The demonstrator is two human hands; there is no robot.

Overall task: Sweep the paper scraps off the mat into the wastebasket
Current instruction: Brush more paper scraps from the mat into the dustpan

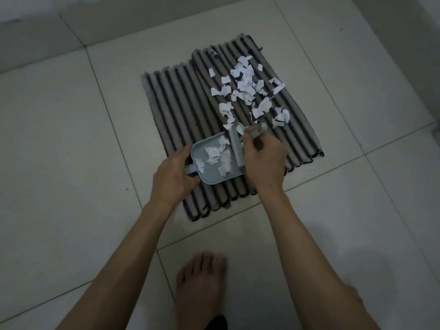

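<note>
Both hands busy: my left hand (175,173) grips the dustpan (214,163) handle, right hand (264,160) clenches the brush (235,148) (scraps (247,86) beyond it, on the mat (181,110)).

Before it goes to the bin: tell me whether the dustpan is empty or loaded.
Partly loaded. Several white paper scraps lie in the dustpan, its floor still showing between them; many more remain on the mat.

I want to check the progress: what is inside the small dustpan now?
Several white paper scraps lie inside the dustpan. The brush stands at its open edge. Anything under the scraps or the brush is hidden.
</note>
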